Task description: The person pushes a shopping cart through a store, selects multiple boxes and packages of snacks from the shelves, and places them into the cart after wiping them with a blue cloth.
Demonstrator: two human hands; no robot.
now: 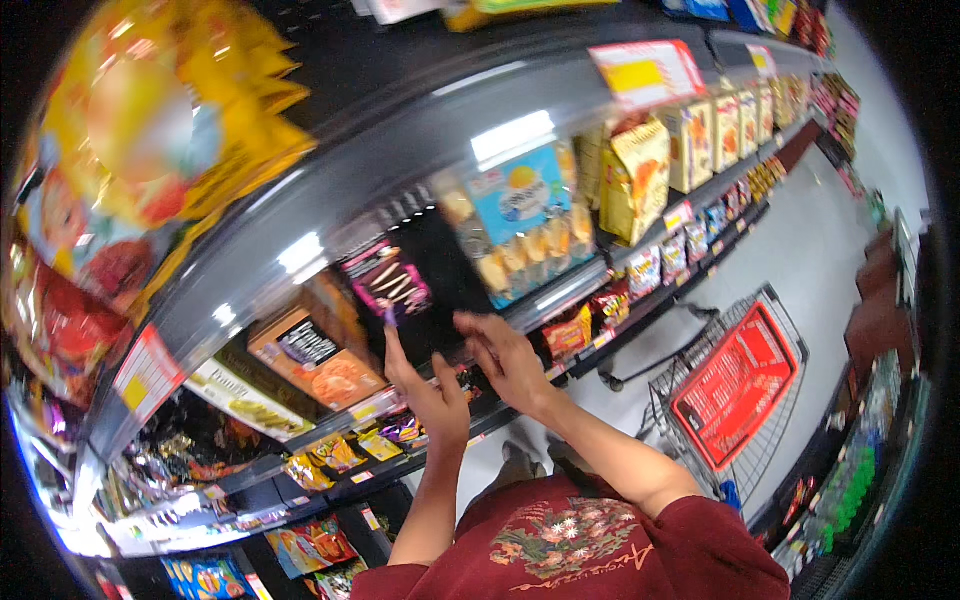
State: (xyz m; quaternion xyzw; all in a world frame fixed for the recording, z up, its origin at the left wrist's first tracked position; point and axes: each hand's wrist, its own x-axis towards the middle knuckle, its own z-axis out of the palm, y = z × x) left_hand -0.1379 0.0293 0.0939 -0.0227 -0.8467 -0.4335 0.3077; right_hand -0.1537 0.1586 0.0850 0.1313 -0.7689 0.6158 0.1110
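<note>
My left hand (433, 397) reaches up toward the shelf with its fingers apart and holds nothing. Its raised fingertip is close to the lower edge of a black and pink snack box (387, 279); I cannot tell whether they touch. To the right, my right hand (504, 358) is bent at the fingers, thumb side inward, with nothing visible in it. It hovers before a dark gap (442, 255) in the shelf. Beside this gap stands a clear pack of pastries with a blue label (517, 199). An orange biscuit box (319, 356) is left of my left hand.
Yellow snack bags (247, 142) hang close at upper left. A shopping cart with a red panel (739, 386) stands in the aisle at right. Lower shelves hold small snack bags (334, 454). A shelf edge with price tags (645, 75) runs above my hands.
</note>
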